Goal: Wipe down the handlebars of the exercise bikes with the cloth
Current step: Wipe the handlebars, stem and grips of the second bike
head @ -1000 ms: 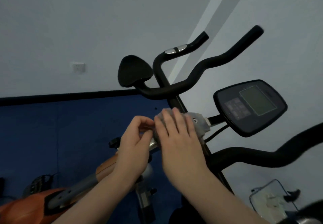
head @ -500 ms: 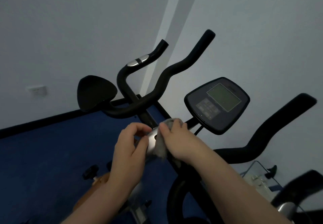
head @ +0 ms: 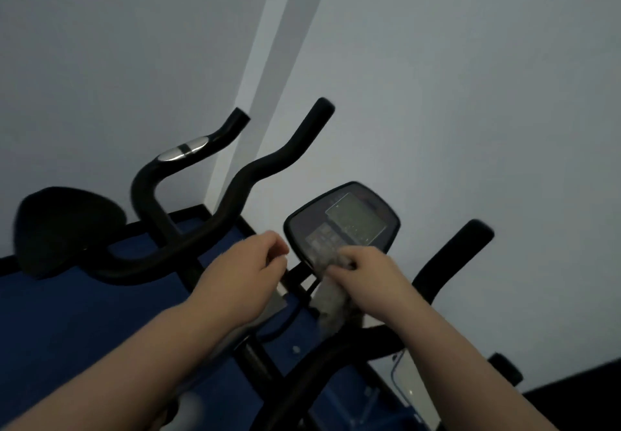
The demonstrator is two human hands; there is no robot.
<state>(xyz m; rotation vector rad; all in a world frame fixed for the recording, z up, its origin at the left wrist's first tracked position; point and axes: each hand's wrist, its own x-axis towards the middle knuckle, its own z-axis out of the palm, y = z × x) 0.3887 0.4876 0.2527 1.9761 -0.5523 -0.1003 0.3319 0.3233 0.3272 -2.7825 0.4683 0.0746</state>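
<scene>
My right hand [head: 368, 271] grips a grey cloth [head: 331, 299] that hangs down just below the bike's black console [head: 342, 220]. To its left, my left hand [head: 250, 269] hovers with fingers loosely curled and holds nothing. The near bike's black handlebar [head: 447, 262] rises to the right of my right hand and curves under it. A second bike's black handlebars [head: 235, 192] stand further left, with a silver sensor pad [head: 184, 152] on the left arm.
A black saddle [head: 64, 225] sits at the far left. Blue floor [head: 84, 323] lies below, and grey walls meet in a corner behind the bikes. A whitish object [head: 408, 383] stands on the floor at lower right.
My right hand has carried the cloth from the silver stem up and right to the console's lower edge. My left hand has let go of the stem. The view has tilted upward.
</scene>
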